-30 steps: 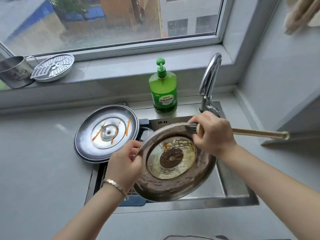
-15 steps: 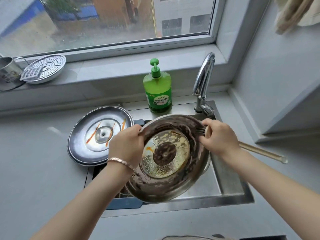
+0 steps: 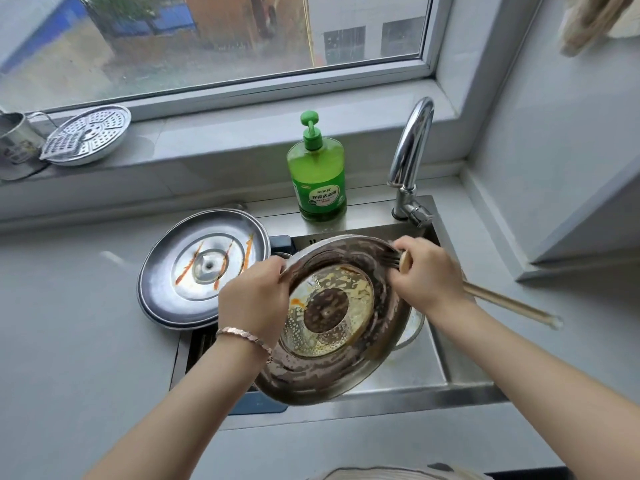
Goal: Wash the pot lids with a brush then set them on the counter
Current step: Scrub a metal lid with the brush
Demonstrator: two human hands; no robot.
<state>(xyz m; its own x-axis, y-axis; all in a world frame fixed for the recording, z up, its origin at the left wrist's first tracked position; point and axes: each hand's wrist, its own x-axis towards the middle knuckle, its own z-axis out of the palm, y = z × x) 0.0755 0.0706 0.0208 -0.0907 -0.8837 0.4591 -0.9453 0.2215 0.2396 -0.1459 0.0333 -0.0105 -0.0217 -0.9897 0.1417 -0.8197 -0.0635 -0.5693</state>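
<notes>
A round steel pot lid (image 3: 332, 368), soapy and smeared with yellow-brown residue, is tilted over the sink (image 3: 460, 393). My left hand (image 3: 254, 299) grips its left rim. My right hand (image 3: 426, 275) grips a long wooden-handled brush (image 3: 509, 303) near the head, and its dark bristles press on the lid's upper right rim. A second steel lid (image 3: 204, 271) with orange streaks lies flat on the counter, partly over the sink's left edge.
A green dish-soap pump bottle (image 3: 320, 178) stands behind the sink, left of the chrome faucet (image 3: 410, 157). On the window sill at far left rest a perforated steamer plate (image 3: 88, 136) and a metal cup (image 3: 15, 140). Grey counter (image 3: 69, 341) extends left and front.
My right hand and the brush moved from the lid's top rim to its upper right rim. My left hand slid higher along the left rim. The view shifted slightly.
</notes>
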